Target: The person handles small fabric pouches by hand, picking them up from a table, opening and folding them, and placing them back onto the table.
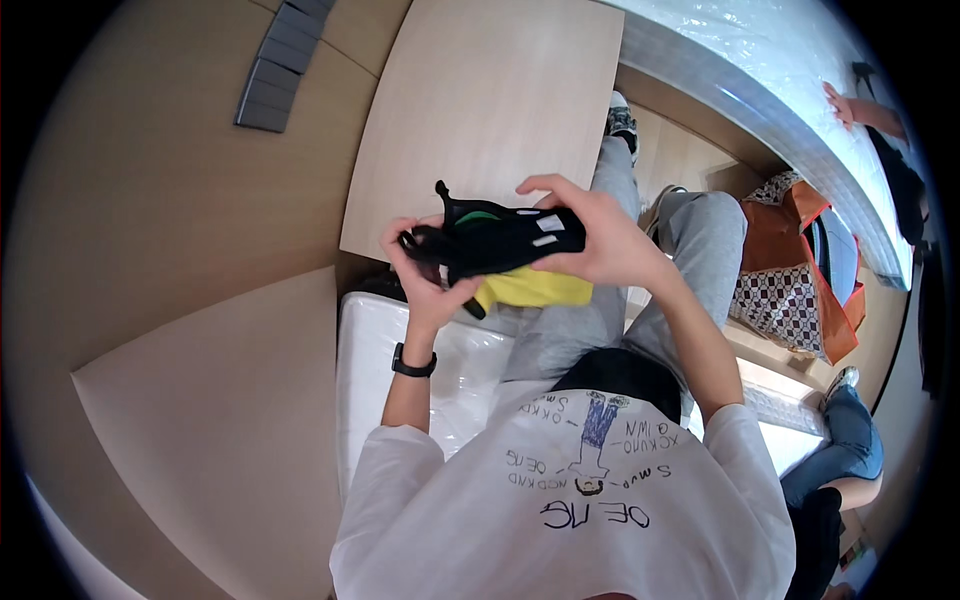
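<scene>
A black fabric item (499, 244), perhaps a garment, hangs in the air between my two hands. White labels show on its face, and green lining (480, 217) is visible in its opening. My left hand (429, 289) grips its left end, where a black strap loops over the fingers. Gripping the right end is my right hand (611, 236), thumb below and fingers above. Beneath the black item hangs a bright yellow cloth (541, 288); whether the two are joined, I cannot tell.
A light wooden panel (480, 105) lies beyond my hands. At right stands an orange patterned bag (780, 304) with stuff inside, beside a plastic-wrapped mattress (742, 52). Another person's hand (844, 105) rests on that mattress. A second person's jeans (844, 442) show lower right.
</scene>
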The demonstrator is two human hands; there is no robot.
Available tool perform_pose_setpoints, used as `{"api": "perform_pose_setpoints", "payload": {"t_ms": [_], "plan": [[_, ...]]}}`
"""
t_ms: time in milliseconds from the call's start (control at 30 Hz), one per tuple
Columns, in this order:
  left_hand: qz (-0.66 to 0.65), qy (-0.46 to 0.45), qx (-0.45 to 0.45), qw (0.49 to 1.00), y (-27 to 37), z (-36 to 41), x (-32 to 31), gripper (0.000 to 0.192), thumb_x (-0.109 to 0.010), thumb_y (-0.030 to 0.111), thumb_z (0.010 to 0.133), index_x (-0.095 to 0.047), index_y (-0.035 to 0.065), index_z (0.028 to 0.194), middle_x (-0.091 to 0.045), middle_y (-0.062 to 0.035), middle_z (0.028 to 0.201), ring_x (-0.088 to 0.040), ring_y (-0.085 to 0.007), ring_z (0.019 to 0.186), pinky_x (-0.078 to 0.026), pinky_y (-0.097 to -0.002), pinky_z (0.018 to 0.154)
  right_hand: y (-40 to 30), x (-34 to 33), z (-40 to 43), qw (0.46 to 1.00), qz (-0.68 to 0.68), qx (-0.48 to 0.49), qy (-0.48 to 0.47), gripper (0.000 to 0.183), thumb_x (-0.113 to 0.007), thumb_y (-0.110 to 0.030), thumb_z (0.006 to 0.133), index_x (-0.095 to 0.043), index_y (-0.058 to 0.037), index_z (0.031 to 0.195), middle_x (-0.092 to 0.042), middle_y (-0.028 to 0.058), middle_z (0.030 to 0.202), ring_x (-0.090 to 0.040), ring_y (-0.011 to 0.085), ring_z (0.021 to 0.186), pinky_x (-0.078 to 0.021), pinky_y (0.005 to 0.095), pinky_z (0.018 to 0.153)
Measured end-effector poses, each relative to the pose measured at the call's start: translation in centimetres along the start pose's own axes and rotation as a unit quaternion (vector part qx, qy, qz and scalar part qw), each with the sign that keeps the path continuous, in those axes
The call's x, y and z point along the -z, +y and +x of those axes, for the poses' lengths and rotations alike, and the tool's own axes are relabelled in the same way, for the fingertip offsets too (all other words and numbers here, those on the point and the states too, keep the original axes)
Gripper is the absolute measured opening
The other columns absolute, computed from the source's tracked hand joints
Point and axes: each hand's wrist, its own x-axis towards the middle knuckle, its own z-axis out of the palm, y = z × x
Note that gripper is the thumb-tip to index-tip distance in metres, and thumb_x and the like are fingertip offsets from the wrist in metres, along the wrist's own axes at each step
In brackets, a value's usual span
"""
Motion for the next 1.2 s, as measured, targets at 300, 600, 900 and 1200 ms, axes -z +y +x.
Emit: {"api": "perform_pose_setpoints", "payload": {"t_ms": [300,600,900,1200], "plan": [[0.379,-0.023,0.178,0.908,-3.9,1.2,3.1,0.079,-0.083,0.026,0.073,-0.046,-0.0012,0.137,-0.057,-0.0223,0.131,-0.053,-0.0396,0.123,-0.045,-0.0442,0.103,9.5,-3.6,0.4,0.971,-0.217,-0.084,0.054,0.064,-0.080,-0.025,0.078,-0.053,-0.0061,0.132,-0.061,0.0168,0.124,-0.058,0.0346,0.116,-0.0470,0.0415,0.098],[0.571,-0.318,-0.038,0.755,-1.9,4.4,-2.5,0.120,-0.091,0.037,0.054,-0.028,0.0122,0.154,-0.042,-0.0138,0.146,-0.038,-0.0365,0.136,-0.029,-0.0607,0.112,6.7,-4.7,0.8,0.887,-0.446,0.040,-0.110,0.104,-0.090,-0.030,0.057,-0.040,-0.0116,0.146,-0.041,0.0129,0.148,-0.037,0.0327,0.141,-0.0338,0.0493,0.114],[0.535,-0.411,0.002,0.739,-4.3,8.1,-0.6,0.120,-0.089,0.030,0.054,-0.025,0.0138,0.155,-0.051,-0.0108,0.132,-0.051,-0.0332,0.123,-0.043,-0.0480,0.102,7.9,-4.7,3.3,0.933,-0.352,-0.002,-0.074,0.102,-0.091,-0.024,0.055,-0.042,-0.0129,0.143,-0.054,0.0128,0.123,-0.053,0.0300,0.116,-0.0483,0.0428,0.091],[0.578,-0.404,-0.065,0.707,-4.8,8.4,-1.4,0.116,-0.086,0.025,0.055,-0.027,0.0077,0.153,-0.060,-0.0133,0.118,-0.058,-0.0320,0.112,-0.046,-0.0476,0.088,8.3,-5.2,3.0,0.935,-0.349,-0.019,-0.053,0.091,-0.085,-0.022,0.067,-0.040,-0.0135,0.145,-0.060,0.0183,0.111,-0.060,0.0342,0.105,-0.0519,0.0436,0.086]]}}
